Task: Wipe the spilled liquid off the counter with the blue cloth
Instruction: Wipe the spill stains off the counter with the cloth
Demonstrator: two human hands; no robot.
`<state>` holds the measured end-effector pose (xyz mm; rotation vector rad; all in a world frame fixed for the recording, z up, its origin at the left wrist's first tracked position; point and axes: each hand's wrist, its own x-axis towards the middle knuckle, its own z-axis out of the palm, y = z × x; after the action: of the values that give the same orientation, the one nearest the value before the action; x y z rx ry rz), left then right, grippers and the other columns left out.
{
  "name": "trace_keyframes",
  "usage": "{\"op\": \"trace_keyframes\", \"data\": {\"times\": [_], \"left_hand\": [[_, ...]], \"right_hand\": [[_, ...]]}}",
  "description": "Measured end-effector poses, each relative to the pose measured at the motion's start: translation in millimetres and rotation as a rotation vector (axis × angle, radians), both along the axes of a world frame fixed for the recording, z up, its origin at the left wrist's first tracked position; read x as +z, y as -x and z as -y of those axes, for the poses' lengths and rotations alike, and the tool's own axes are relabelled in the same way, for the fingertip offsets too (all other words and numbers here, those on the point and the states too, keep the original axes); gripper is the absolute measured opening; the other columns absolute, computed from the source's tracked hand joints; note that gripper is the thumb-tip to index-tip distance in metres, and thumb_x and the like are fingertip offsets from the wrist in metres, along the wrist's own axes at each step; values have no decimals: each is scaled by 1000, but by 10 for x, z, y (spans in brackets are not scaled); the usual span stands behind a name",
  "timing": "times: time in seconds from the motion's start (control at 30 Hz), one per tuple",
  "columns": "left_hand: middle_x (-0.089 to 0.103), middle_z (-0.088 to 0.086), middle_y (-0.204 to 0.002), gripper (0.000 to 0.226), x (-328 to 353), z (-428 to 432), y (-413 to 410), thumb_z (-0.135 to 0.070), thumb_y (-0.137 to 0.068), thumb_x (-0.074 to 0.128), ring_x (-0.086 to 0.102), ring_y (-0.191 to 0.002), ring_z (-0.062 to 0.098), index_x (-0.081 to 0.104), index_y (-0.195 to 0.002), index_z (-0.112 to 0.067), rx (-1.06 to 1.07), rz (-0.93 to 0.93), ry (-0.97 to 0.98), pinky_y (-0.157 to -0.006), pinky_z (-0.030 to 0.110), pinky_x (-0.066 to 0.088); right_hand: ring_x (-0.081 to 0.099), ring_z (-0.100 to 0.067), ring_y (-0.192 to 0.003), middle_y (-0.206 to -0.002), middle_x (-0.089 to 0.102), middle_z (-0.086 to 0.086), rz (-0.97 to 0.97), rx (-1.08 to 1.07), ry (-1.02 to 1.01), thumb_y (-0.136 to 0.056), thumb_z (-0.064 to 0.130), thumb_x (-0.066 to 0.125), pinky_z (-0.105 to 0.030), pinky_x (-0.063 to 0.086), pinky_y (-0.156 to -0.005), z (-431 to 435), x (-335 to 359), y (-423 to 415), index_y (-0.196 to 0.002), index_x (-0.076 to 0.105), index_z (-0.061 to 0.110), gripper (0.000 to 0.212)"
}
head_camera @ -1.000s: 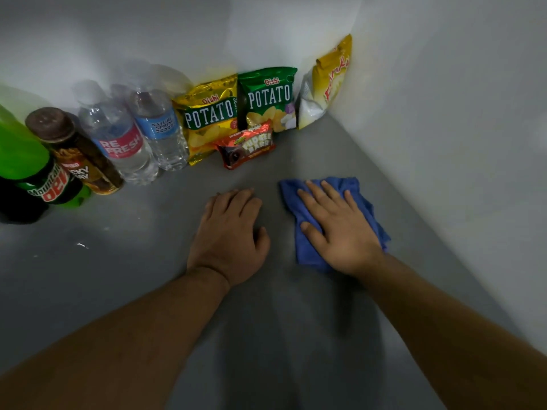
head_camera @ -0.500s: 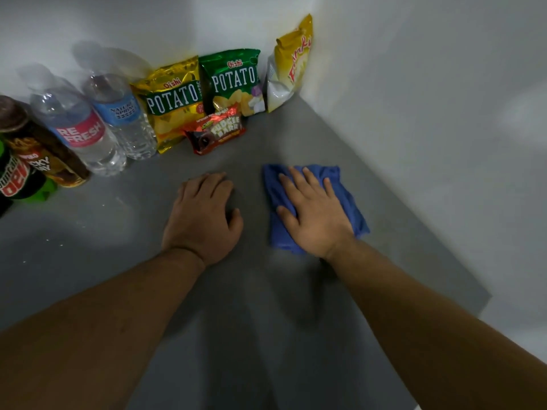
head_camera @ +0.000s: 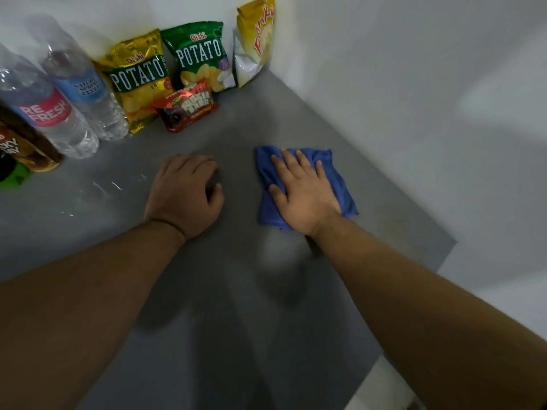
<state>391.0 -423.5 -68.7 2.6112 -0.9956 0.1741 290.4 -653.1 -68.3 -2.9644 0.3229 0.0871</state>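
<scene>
The blue cloth point(head_camera: 344, 189) lies flat on the grey counter point(head_camera: 370, 232), right of centre. My right hand point(head_camera: 305, 190) presses down on it, palm flat and fingers spread, covering most of it. My left hand point(head_camera: 185, 193) rests on the bare counter to the cloth's left, fingers curled under, holding nothing. Thin glints of liquid point(head_camera: 115, 184) show on the counter left of my left hand.
Along the back wall stand two clear water bottles point(head_camera: 74, 113), a dark bottle point(head_camera: 26, 149), two potato chip bags point(head_camera: 139, 81), a small red snack pack point(head_camera: 186, 109) and a yellow bag point(head_camera: 254, 42) in the corner. A white wall point(head_camera: 414, 113) runs along the right; the counter ends at the lower right.
The view has shifted so the bottles sit further left and the counter's right end shows. My right hand stays flat on the cloth; my left hand's fingers have curled more.
</scene>
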Motion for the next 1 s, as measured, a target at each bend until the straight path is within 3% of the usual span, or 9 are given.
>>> {"op": "trace_keyframes", "data": {"times": [0.2,0.47,0.77,0.87,1.0], "left_hand": [[65,13,-137,47,55,123,370,-35,-91,51,60,-122,38,66,-127,-7,-51,-31,5,-108,53,46],[60,9,-147,45,-83,246,1130,-29,-87,56,54,-133,36,65,-128,-12,-65,-88,62,-117,59,37],[60,12,-146,45,-113,256,1170,-28,-88,53,55,-132,38,66,-127,-10,-70,-34,37,-118,58,36],[60,12,-145,46,-79,269,1176,-30,-88,50,55,-132,39,65,-126,-9,-67,-39,25,-117,59,37],[60,14,-144,47,-69,282,1186,-29,-87,48,55,-131,40,65,-126,-8,-69,-23,14,-116,60,38]], "right_hand": [[15,-21,-158,-170,24,6,48,84,-43,-105,51,31,-53,7,-128,62,-15,861,-162,30,28,61],[11,-26,-159,-172,20,2,1,-186,-25,-100,50,26,-57,4,-126,188,-12,626,-163,25,27,67],[1,-15,-160,-173,12,10,-47,47,-55,-108,52,29,-49,1,-129,-224,50,1948,-164,18,33,60],[2,-16,-160,-173,11,12,-60,40,-39,-107,54,31,-52,1,-129,-12,57,1917,-164,16,38,61],[8,-25,-160,-173,16,4,-40,-182,6,-103,55,27,-59,6,-126,-56,-1,1445,-164,21,29,66]]}}
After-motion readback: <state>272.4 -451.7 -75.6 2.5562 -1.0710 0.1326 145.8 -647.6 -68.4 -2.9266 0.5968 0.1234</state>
